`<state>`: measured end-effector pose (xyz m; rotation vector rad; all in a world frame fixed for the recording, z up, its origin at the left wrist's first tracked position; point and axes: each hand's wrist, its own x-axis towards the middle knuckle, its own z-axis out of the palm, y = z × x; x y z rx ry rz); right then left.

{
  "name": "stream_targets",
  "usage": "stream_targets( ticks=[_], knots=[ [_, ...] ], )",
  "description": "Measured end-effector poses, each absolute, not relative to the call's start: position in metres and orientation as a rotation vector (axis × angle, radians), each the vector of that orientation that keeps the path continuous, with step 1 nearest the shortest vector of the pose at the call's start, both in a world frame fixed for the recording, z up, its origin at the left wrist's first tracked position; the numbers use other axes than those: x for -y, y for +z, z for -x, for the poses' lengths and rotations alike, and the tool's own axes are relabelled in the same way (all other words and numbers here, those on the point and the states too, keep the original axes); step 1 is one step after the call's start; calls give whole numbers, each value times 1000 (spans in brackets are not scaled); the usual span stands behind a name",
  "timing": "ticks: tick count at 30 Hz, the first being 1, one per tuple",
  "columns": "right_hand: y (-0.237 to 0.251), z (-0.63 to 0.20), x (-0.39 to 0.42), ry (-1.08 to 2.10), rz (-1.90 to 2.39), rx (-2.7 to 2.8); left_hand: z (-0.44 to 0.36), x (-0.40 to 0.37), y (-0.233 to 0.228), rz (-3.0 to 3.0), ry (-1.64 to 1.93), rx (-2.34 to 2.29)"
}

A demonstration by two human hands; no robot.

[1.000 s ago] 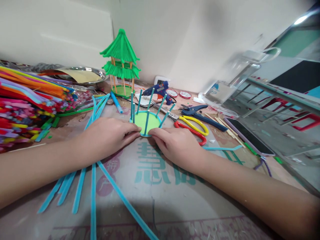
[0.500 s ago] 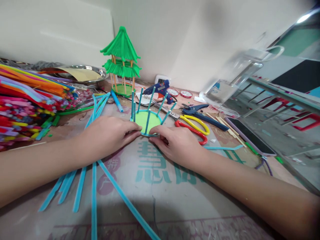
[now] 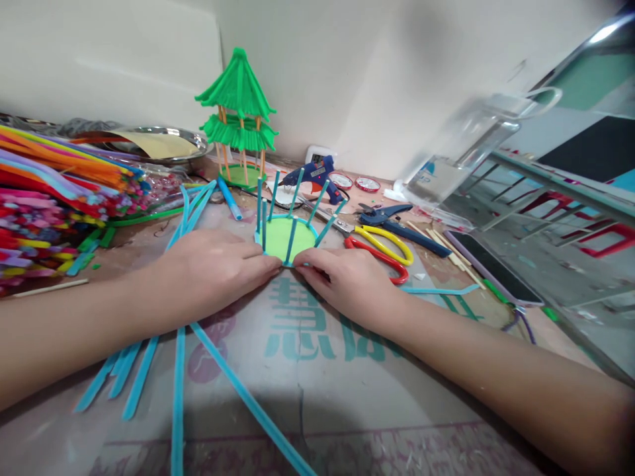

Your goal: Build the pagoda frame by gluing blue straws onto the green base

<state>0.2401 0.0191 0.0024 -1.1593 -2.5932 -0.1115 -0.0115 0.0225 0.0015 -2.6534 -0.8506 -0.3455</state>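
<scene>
A round light-green base (image 3: 278,235) lies on the table, edged with a blue pipe cleaner (image 3: 312,227). Several blue sticks (image 3: 292,239) stand up around its edge, some leaning outward. At the near left of the rim, my left hand (image 3: 223,268) is closed, thumb and forefinger pinching the blue edging. My right hand (image 3: 347,274) pinches the same edging just right of the front stick. Both sets of fingertips nearly meet and hide part of the rim. Loose blue pipe cleaners (image 3: 248,396) pass under my left wrist.
Behind stands a green-roofed pavilion model (image 3: 241,99). A glue gun (image 3: 317,173), red-and-yellow-handled scissors (image 3: 380,248), blue pliers (image 3: 407,231) and a phone (image 3: 493,268) lie to the right. Colourful pipe cleaner bundles (image 3: 54,198) fill the left. A clear pitcher (image 3: 446,172) is at the back right.
My fingertips have come closer together along the front rim, the right hand shifting slightly left. The whole view has shifted a little; the base stays in place.
</scene>
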Motion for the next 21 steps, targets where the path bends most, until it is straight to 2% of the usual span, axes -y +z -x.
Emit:
stream_targets(
  ticks=[4,10,21],
  knots=[
    [3,-240,-19,-106,1157,2585,5,-25,4,2702,-352,933],
    [4,-240,-19,-100,1193,2607,-2,-35,-5,2788,-548,1175],
    [8,-239,-19,-376,1254,2667,-2,-37,-4,2855,-635,1161]
  ],
)
